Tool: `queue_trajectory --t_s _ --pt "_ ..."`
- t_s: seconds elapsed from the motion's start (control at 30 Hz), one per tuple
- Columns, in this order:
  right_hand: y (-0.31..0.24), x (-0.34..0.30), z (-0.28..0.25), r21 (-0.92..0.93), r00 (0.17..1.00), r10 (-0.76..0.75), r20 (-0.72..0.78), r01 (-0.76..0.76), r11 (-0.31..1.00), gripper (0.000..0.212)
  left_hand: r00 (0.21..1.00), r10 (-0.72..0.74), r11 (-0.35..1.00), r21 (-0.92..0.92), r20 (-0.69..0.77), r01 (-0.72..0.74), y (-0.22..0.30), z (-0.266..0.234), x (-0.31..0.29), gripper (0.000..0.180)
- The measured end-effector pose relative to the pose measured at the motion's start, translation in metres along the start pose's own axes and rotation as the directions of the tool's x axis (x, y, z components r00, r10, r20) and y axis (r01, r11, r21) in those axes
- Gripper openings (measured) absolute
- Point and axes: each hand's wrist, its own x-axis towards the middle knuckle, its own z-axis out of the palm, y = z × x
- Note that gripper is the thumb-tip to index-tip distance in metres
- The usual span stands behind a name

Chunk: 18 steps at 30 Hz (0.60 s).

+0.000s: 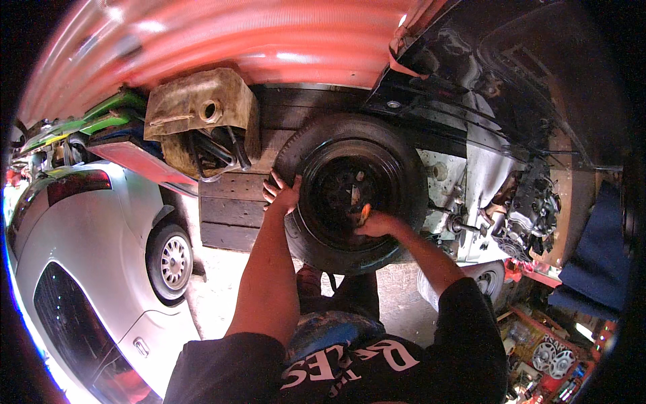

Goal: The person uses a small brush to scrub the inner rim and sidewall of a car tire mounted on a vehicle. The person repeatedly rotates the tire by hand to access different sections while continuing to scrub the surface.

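A black tyre on a dark steel wheel (350,266) stands in front of me, its inner face full of shadow. My left hand (284,193) lies against the left side of the tyre, fingers spread over its tread edge. Inside the lower right of the rim, my right hand (377,225) is closed round a small tool with an orange part (364,214). Its working end is lost in the dark, so I cannot tell its exact kind. A pale patch (354,195) shows near the wheel's hub.
Dark wooden planks (229,212) lie behind the wheel, with a dirty tan tank (178,108) at the far left. A silver car (114,222) is on the left. Mechanical parts (528,215) and a dark panel (464,74) stand right. A cluttered toolbox (538,323) sits lower right.
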Motion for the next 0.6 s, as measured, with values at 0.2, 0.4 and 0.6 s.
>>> queue_trajectory --t_s 0.2,0.4,0.6 --pt "-0.053 0.029 0.001 -0.052 0.994 0.065 0.083 -0.061 0.997 0.049 0.991 0.116 0.975 0.199 -0.066 -0.101 -0.049 0.041 0.069 0.107" --pt "-0.044 0.117 0.008 0.543 0.779 0.092 -0.62 0.342 0.767 0.034 0.989 0.136 0.955 0.274 -0.054 -0.116 -0.045 0.053 0.072 0.105" --pt "-0.071 0.128 -0.033 0.586 0.352 0.502 -0.79 0.193 0.787 0.048 0.991 0.103 0.965 0.25 -0.087 -0.079 -0.065 0.043 0.069 0.105"
